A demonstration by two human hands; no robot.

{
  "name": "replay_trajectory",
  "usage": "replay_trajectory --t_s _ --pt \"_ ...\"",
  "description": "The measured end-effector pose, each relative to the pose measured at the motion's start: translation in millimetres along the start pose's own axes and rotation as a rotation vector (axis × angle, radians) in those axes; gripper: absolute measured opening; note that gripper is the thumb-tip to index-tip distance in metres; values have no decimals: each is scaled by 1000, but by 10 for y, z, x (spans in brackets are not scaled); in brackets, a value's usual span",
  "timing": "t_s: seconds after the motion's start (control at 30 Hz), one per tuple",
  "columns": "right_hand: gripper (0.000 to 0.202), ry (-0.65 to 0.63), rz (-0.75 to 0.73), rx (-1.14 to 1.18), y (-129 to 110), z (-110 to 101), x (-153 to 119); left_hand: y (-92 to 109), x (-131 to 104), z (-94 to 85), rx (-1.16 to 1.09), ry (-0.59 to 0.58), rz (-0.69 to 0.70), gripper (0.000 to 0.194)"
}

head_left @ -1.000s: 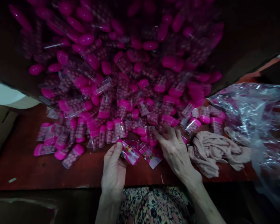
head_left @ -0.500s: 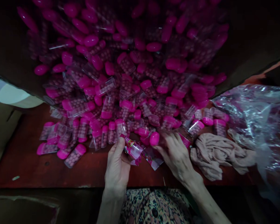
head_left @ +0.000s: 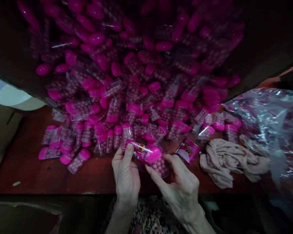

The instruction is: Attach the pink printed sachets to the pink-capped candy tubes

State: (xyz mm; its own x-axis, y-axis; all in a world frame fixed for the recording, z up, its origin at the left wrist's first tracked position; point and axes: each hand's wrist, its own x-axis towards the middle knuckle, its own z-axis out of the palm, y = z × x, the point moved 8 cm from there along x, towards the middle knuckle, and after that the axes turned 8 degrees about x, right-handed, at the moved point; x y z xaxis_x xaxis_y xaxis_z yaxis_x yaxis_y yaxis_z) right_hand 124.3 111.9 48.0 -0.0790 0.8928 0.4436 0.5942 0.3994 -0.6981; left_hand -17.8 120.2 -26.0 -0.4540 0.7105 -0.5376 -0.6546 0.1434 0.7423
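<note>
My left hand [head_left: 127, 174] pinches the left end of a printed pink wrapper sleeve [head_left: 138, 150] between thumb and fingers. My right hand [head_left: 179, 182] holds a clear bottle of pink balls [head_left: 161, 166] by its lower end. The bottle's pink cap [head_left: 154, 155] points left and meets the right end of the sleeve; how far it is inside is hard to tell. Both hands are above the table's front part. Behind them lies a large heap of similar bottles [head_left: 113, 110]. A flat pink printed wrapper [head_left: 188, 150] lies right of the bottle.
The red-brown table [head_left: 39, 177] ends just in front of my hands. A crumpled beige cloth [head_left: 224, 159] and clear plastic film [head_left: 271, 120] lie on the right. Dark walls flank the heap, and a pale round object [head_left: 17, 97] is at the far left.
My right hand has brought the bottle left and down to the sleeve in my left hand. The sleeve now points toward the bottle, and the flat wrapper at right is uncovered.
</note>
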Motion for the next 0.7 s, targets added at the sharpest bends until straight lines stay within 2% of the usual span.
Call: replay_trajectory --t_s 0.1,0.2,0.37,0.53,0.7 --pt "26 -45 29 48 9 42 -9 7 -1 -11 39 8 46 19" --pt "24 -30 64 42 54 36 -1 23 -27 10 34 -9 73 19" --pt "21 13 76 19 79 8 20 -35 -107 219 88 -208 -32 24" --pt "22 -8 82 38 74 25 -1 -125 -83 232 77 -218 -117 18" --pt "21 25 48 -16 71 2 -35 -153 -110 251 61 -242 -118 21"
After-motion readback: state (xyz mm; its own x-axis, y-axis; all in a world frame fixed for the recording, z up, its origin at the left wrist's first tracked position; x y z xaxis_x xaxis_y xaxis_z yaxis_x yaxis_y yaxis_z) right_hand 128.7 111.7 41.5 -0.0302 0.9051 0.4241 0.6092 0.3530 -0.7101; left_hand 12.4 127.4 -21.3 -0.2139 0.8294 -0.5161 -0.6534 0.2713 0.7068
